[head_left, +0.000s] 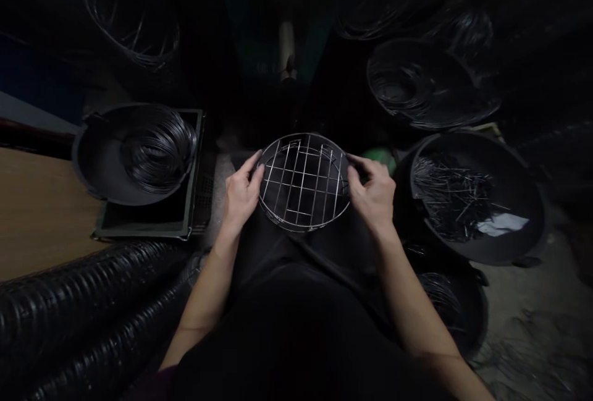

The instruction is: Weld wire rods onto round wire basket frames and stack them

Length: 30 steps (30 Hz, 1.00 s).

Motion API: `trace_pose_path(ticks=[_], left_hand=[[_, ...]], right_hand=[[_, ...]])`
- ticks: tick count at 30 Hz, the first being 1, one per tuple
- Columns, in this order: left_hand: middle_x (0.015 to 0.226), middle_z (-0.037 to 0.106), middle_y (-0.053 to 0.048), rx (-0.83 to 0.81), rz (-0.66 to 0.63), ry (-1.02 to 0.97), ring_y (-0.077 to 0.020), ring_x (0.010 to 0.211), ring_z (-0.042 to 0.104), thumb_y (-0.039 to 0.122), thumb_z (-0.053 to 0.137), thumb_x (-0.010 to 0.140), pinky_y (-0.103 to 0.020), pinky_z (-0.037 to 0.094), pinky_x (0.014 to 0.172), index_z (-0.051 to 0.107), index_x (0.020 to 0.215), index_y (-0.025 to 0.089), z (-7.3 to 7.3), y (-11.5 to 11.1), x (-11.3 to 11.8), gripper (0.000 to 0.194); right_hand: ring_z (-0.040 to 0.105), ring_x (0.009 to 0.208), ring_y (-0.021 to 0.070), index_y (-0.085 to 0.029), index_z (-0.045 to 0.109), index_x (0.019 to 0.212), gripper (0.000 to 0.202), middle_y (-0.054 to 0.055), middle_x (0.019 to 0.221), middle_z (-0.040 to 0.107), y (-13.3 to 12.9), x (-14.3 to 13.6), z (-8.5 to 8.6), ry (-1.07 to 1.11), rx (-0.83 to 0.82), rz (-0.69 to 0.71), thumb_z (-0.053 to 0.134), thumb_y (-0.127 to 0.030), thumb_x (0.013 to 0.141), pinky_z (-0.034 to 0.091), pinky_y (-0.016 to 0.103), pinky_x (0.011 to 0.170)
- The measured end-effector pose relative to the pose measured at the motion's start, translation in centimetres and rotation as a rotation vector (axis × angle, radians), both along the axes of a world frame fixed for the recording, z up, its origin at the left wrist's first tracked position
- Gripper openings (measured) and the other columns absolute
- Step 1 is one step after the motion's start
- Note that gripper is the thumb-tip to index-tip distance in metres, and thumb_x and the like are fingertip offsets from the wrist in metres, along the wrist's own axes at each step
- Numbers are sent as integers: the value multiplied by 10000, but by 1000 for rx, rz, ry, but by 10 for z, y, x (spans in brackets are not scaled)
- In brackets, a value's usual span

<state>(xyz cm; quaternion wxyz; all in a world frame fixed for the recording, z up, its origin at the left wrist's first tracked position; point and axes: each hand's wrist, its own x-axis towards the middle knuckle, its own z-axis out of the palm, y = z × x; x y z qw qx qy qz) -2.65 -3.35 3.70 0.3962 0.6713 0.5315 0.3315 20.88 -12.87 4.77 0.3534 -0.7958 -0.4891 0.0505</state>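
Observation:
A round wire rack [303, 172] with crossing bars and a ring rim is held over my lap, roughly level. My left hand [243, 191] grips its left rim, thumb and fingers closed on the wire. On the opposite side my right hand [373, 191] pinches the right rim the same way. More curved wire shows beneath the top grid, but how it joins is too dark to make out. Just ahead of the rack stands a dark machine with a pale rod-like part [287, 49] pointing down toward it.
At left, a black basin [99, 166] of wire rings rests on a green crate [143, 228]. Stacked wire rings [69, 302] lie lower left. At right, a black basin [523, 191] holds short wires and a white scrap [503, 224]. Another basin [445, 89] with rings sits behind.

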Motion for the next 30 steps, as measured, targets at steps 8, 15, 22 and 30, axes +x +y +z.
trace_pose_path(ticks=[8, 15, 22, 30], left_hand=[[1182, 710, -97, 61, -19, 152, -281, 1043, 705, 323, 667, 884, -434, 563, 978, 613, 1311, 211, -12, -12, -1, 444], [1243, 681, -86, 165, -8, 151, -276, 1068, 696, 308, 630, 904, -439, 554, 998, 612, 1305, 213, -17, -19, -1, 412], [1299, 643, -79, 102, -49, 86, -270, 1212, 610, 400, 570, 940, -465, 453, 1103, 567, 1351, 250, -23, -24, -2, 438], [1527, 413, -2, -50, -209, -116, -197, 1429, 378, 557, 373, 985, -384, 257, 1239, 377, 1471, 338, -52, -21, -5, 533]], right_hand=[[558, 888, 221, -221, 686, 1046, 293, 69, 917, 666, -14, -5, -13, -20, 8, -18, 473, -308, 865, 466, 418, 849], [569, 931, 212, -211, 665, 1081, 294, 76, 962, 654, -19, -11, -14, 29, 64, -37, 460, -296, 889, 473, 418, 873], [574, 1057, 243, -237, 585, 1300, 439, 100, 1113, 644, -39, -12, -13, 17, -105, 62, 430, -425, 935, 463, 482, 969], [208, 1489, 276, -219, 58, 1548, 776, 156, 1613, 171, -63, -38, -72, 232, -29, 147, 323, -610, 932, 266, 567, 1172]])
